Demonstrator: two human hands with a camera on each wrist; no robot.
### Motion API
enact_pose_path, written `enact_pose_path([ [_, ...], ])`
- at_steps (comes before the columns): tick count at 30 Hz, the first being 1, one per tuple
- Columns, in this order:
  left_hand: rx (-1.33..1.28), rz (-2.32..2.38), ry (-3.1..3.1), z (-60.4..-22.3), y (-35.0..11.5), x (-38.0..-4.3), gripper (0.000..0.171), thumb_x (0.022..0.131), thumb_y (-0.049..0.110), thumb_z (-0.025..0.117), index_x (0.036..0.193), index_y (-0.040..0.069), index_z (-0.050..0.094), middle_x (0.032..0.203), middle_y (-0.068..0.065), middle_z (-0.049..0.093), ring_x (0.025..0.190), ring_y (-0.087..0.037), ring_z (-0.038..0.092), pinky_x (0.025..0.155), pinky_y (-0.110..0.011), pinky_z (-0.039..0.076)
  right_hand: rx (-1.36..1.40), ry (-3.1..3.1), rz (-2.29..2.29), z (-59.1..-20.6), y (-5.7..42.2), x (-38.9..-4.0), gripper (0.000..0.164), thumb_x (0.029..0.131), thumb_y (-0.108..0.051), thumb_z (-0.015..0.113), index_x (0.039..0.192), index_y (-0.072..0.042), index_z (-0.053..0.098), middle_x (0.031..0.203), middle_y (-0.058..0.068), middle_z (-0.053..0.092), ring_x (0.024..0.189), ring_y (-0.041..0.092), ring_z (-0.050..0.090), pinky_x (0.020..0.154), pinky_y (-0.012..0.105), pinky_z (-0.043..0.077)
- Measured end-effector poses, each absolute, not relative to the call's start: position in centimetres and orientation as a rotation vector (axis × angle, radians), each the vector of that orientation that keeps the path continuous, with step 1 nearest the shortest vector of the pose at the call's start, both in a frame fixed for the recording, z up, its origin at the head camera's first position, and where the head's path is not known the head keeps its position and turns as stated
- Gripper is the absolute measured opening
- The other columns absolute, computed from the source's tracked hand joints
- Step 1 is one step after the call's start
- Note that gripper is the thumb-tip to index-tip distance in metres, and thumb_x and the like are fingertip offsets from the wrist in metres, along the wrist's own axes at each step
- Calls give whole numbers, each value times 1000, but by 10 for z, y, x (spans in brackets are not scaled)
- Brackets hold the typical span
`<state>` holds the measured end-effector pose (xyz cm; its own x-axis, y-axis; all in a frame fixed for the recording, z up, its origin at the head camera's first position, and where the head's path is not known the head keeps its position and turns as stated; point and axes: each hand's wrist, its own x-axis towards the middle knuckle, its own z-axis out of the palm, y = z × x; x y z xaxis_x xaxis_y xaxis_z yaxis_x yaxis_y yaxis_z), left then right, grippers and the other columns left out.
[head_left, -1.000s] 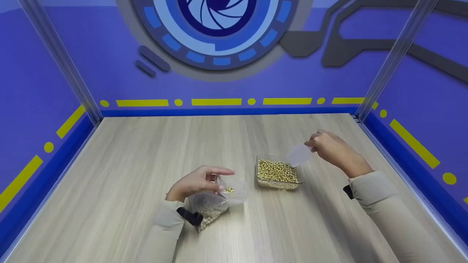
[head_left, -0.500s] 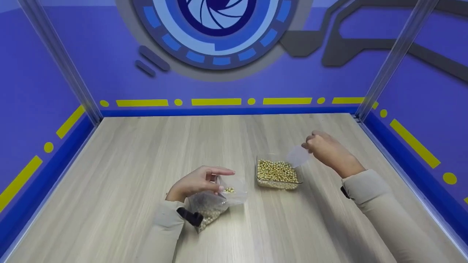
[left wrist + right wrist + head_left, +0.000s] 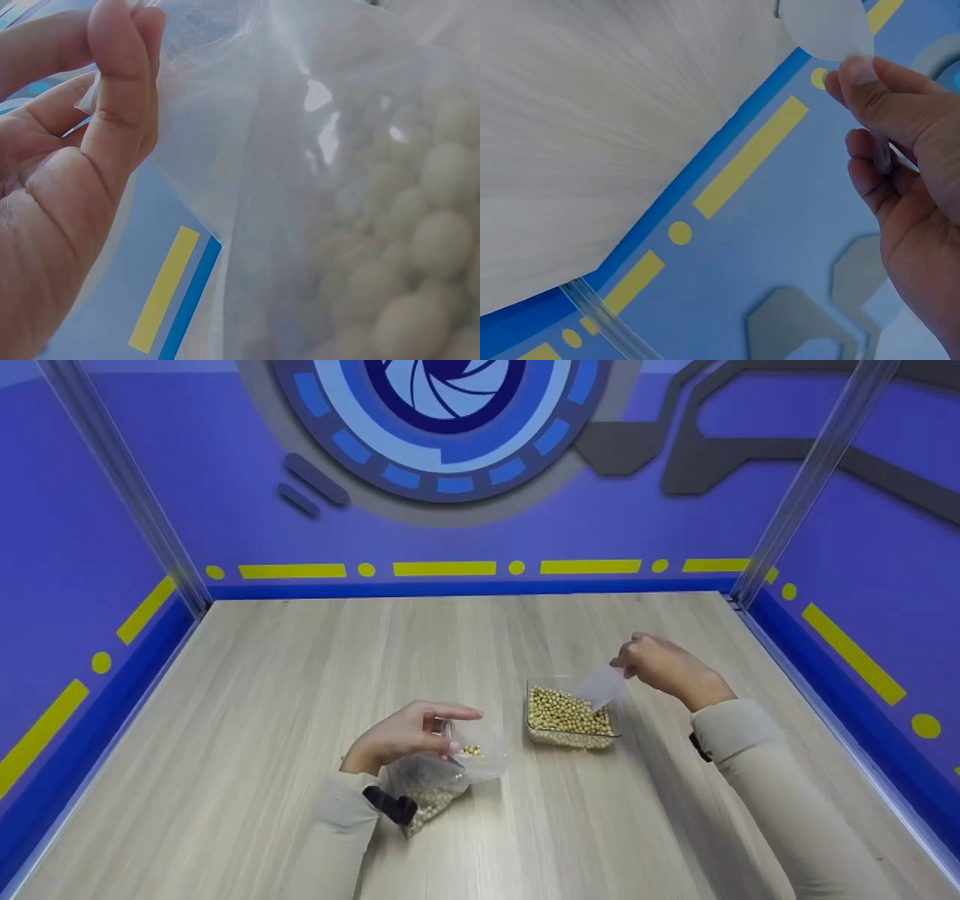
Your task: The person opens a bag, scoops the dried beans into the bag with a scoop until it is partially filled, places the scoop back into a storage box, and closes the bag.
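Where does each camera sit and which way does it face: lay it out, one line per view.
Head: worn on the head, facing forward and down at the table; left hand, right hand and sleeves show.
Left wrist: on that wrist, facing the plastic bag close up; the left hand shows.
Right wrist: on that wrist, facing the translucent piece, table and blue wall; the right hand shows.
Shared by head and left wrist: the plastic bag.

The left hand (image 3: pixel 67 172), at the left side, pinches the upper edge of a translucent plastic bag (image 3: pixel 259 202). The bag fills the right side, pale round beans (image 3: pixel 442 244) showing blurred through it and its surface shining white in spots. Behind, a blue panel (image 3: pixel 124 262) bears a yellow bar (image 3: pixel 163 289)
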<state>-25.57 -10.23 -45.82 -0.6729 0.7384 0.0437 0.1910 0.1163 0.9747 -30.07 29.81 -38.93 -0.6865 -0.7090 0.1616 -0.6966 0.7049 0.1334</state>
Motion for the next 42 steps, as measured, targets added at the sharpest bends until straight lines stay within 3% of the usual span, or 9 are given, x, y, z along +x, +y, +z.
enact_pose_path([
  [5,906,1589,1934,-459,-102,-256,52,84,-5,65,135,-4,52,139,-26,48,73,-3,59,65,-18,52,1124,-2784,108,-395,302,-305,23,77,13,68,89,-4,77,80,8,72,66,15,52,59,30,47],
  [10,924,1593,1922,-460,-101,-256,51,85,-6,64,134,-6,52,139,-29,47,73,-3,59,65,-18,52,1110,-2856,339,-402,305,-306,26,78,14,66,100,3,74,94,16,73,81,29,65,71,41,56],
  [16,922,1596,1913,-459,-101,-256,51,84,-5,65,134,-6,52,138,-29,48,73,-3,60,65,-18,52,1131,-2884,498,-417,310,-308,26,78,14,67,103,8,72,99,22,71,90,37,68,74,43,57],
  [35,908,1603,1877,-461,-99,-257,52,84,-8,62,135,-6,51,131,-32,51,72,-3,58,64,-18,52,1159,-2886,656,-441,304,-307,26,81,12,64,105,7,71,101,22,71,91,36,68,74,39,58],
  [42,910,1588,1898,-461,-99,-257,52,84,-8,62,135,-4,51,136,-29,49,72,-3,59,64,-18,52,1179,-2858,596,-439,299,-307,24,82,10,65,104,5,73,100,20,72,89,34,67,74,41,57],
])
